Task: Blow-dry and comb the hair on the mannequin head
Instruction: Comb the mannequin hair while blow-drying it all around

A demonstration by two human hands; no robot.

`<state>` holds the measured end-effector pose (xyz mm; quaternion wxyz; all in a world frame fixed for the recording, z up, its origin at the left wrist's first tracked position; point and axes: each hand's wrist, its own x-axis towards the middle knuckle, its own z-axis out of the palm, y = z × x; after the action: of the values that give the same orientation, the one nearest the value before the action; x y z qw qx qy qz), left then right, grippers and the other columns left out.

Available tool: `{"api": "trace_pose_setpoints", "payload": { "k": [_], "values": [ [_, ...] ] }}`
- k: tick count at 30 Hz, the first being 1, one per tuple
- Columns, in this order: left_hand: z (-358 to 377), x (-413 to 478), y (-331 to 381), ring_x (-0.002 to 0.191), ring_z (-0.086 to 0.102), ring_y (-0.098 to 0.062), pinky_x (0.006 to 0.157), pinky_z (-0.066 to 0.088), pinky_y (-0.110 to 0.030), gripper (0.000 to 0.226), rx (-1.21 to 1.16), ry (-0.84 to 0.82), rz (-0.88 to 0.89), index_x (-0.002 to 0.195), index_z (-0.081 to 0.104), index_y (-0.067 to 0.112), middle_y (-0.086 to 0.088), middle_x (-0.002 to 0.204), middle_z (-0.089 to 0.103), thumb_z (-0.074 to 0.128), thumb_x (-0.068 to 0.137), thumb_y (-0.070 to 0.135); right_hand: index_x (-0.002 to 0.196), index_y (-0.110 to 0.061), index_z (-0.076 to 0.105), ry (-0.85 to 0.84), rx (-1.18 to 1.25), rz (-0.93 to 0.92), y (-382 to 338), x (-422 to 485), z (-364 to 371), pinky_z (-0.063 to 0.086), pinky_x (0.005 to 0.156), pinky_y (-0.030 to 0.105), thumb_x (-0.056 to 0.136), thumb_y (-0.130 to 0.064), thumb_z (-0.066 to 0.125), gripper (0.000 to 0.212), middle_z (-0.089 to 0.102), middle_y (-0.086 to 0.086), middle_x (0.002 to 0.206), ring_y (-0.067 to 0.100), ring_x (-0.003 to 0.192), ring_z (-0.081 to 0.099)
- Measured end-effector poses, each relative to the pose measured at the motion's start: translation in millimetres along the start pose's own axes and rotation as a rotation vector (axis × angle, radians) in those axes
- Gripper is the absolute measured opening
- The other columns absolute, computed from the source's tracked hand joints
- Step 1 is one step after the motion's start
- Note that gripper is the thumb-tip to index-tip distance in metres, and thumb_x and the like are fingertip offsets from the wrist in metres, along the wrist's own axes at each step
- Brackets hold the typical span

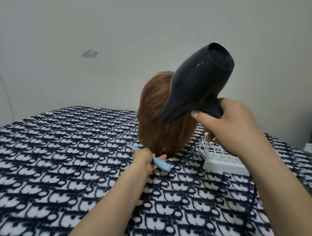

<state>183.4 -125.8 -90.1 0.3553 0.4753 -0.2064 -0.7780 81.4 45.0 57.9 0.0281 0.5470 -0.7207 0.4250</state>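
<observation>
Patterned blanket (57, 166) is spread under a pale wall. Mannequin head (157, 118) w/ auburn hair stands at centre. Black dryer (196, 80) is gripped by right hand (229, 126), nozzle aimed at hair; blue comb (160, 162) is held by left hand (143, 158) at hair ends. White rack (222, 158) sits just right.

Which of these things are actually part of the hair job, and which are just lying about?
In use: black hair dryer, held by the right hand; light blue comb, held by the left hand; mannequin head's brown hair.
Lying about: white plastic rack beside the hair; patterned blanket underneath.
</observation>
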Motion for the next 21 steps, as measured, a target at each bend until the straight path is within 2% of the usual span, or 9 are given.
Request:
{"api": "trace_pose_setpoints", "payload": {
  "k": [3, 5, 8, 11, 14, 17, 21],
  "values": [
    [2, 1, 6, 0.076, 0.062, -0.04, 0.055, 0.048, -0.05, 0.04, 0.038, 0.061, 0.117, 0.14, 0.035, 0.006, -0.016, 0.133, 0.047, 0.018, 0.104, 0.011, 0.084, -0.021, 0.064, 0.04, 0.016, 0.02, 7, -5, -5, 0.053, 0.05, 0.032, 0.087, -0.043, 0.071, 0.024, 0.067, -0.004, 0.056, 0.009, 0.044, 0.066],
    [5, 0, 10, 0.069, 0.058, -0.034, 0.052, 0.049, -0.045, 0.043, 0.06, 0.115, 0.217, 0.144, 0.028, 0.009, -0.014, 0.114, 0.05, 0.022, 0.101, 0.008, 0.082, -0.022, 0.062, 0.113, -0.052, 0.017, 12, -8, -8, 0.058, 0.056, 0.04, 0.087, -0.046, 0.069, 0.025, 0.068, -0.002, 0.062, 0.016, 0.052, 0.069],
    [6, -5, 14, 0.059, 0.05, -0.022, 0.048, 0.046, -0.032, 0.031, 0.169, 0.164, 0.394, 0.128, 0.039, 0.005, -0.017, 0.091, 0.053, 0.031, 0.099, 0.012, 0.083, -0.024, 0.062, 0.162, -0.048, 0.008, 20, -12, -14, 0.057, 0.058, 0.039, 0.086, -0.047, 0.067, 0.024, 0.067, -0.003, 0.059, 0.015, 0.053, 0.069],
    [4, -11, 18, 0.068, 0.051, -0.023, 0.056, 0.044, -0.032, 0.028, 0.26, 0.21, 0.599, 0.121, 0.04, 0.003, -0.025, 0.104, 0.059, 0.033, 0.1, 0.018, 0.079, -0.024, 0.061, 0.15, 0.073, 0.03, 26, -15, -14, 0.053, 0.053, 0.034, 0.086, -0.044, 0.069, 0.023, 0.068, -0.011, 0.057, 0.006, 0.042, 0.064],
    [4, -25, 22, 0.065, 0.05, -0.02, 0.054, 0.042, -0.03, 0.012, 0.295, 0.182, 0.769, 0.105, 0.039, 0.01, -0.012, 0.091, 0.053, 0.033, 0.101, 0.019, 0.081, -0.025, 0.061, 0.183, 0.069, 0.032, 35, -15, -13, 0.051, 0.052, 0.032, 0.087, -0.045, 0.069, 0.023, 0.068, -0.011, 0.057, 0.005, 0.044, 0.064],
    [5, -38, 24, 0.071, 0.05, -0.024, 0.065, 0.044, -0.039, 0.011, 0.347, 0.145, 0.877, 0.091, 0.037, 0.022, -0.008, 0.088, 0.054, 0.034, 0.101, 0.019, 0.079, -0.026, 0.059, 0.206, 0.101, 0.039, 46, -13, -11, 0.052, 0.051, 0.033, 0.089, -0.043, 0.069, 0.021, 0.066, -0.003, 0.055, 0.009, 0.046, 0.066],
    [8, -52, 20, 0.081, 0.058, -0.028, 0.078, 0.05, -0.049, 0.007, 0.439, 0.126, 0.991, 0.107, 0.041, 0.023, -0.003, 0.09, 0.062, 0.037, 0.101, 0.022, 0.081, -0.024, 0.061, 0.227, 0.169, 0.061, 60, -10, -9, 0.058, 0.052, 0.038, 0.09, -0.039, 0.069, 0.019, 0.067, 0.0, 0.055, 0.009, 0.045, 0.067]
  ]
}}
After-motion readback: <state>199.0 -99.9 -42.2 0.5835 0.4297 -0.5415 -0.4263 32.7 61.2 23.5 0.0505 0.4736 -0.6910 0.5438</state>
